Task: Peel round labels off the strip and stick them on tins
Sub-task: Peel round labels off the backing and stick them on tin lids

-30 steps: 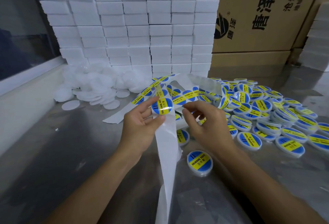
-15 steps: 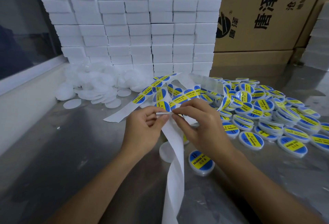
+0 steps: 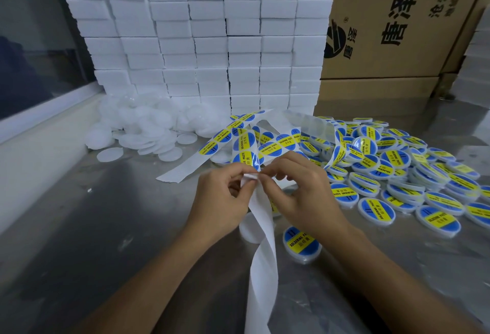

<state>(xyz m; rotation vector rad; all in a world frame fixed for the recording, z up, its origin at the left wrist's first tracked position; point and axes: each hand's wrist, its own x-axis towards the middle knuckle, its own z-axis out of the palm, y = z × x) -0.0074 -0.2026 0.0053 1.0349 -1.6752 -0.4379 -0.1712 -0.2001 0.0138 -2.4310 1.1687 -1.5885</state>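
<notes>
We're pinching the strip (image 3: pixel 261 217) at its fold with both hands: left hand (image 3: pixel 221 202) clamped on the backing paper, right hand (image 3: pixel 305 190) nipping the fold edge beside it, fingertips nearly touching. Next label (image 3: pixel 245 160) is sitting just above the pinch, farther from us. Strip's long axis is running away from us up to the labels and down off the tabletop (image 3: pixel 79 227) toward us. Bare tin (image 3: pixel 250 230) is lying directly under the hands, left hand looking nearer, labelled tins (image 3: pixel 397 174) off right
</notes>
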